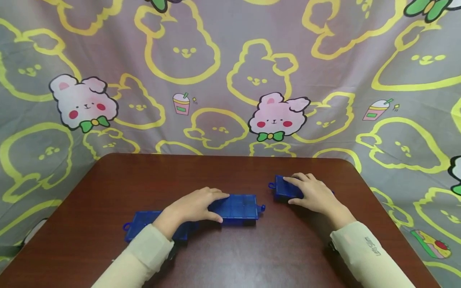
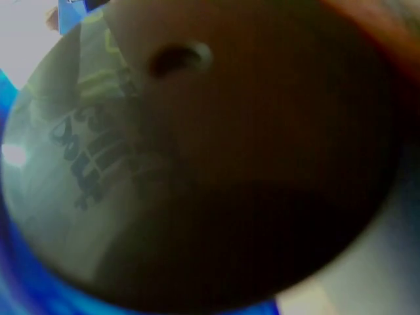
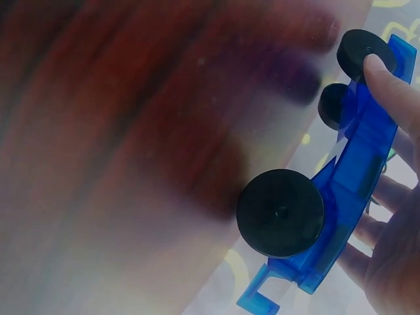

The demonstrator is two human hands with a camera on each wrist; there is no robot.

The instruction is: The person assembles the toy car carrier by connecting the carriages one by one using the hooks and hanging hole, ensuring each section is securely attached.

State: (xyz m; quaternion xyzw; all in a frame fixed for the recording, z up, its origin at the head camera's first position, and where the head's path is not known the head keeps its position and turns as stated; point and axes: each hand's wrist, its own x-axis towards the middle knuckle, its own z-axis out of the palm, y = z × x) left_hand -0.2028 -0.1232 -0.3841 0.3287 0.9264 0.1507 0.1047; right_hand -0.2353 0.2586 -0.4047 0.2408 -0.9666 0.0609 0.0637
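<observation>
Three translucent blue toy train wagons are on the brown table in the head view. My left hand [image 1: 197, 206] grips the left end of the middle wagon [image 1: 237, 207], thumb on the near side and fingers on the far side. A second wagon [image 1: 141, 225] lies partly hidden under my left forearm. Farther right, my right hand [image 1: 313, 194] holds the third wagon [image 1: 283, 188] from above. The right wrist view shows this wagon's black wheel [image 3: 281, 213] and its hook [image 3: 259, 298], with the thumb against another wheel. A dark, blurred disc [image 2: 216, 157] fills the left wrist view.
The dark brown table [image 1: 230, 256] has rounded back corners. Behind it hangs a grey curtain [image 1: 223, 92] printed with yellow outlines and cartoon rabbits. The middle wagon's hook [image 1: 262, 208] points right, and the third wagon's ring [image 1: 271, 185] faces left across a gap.
</observation>
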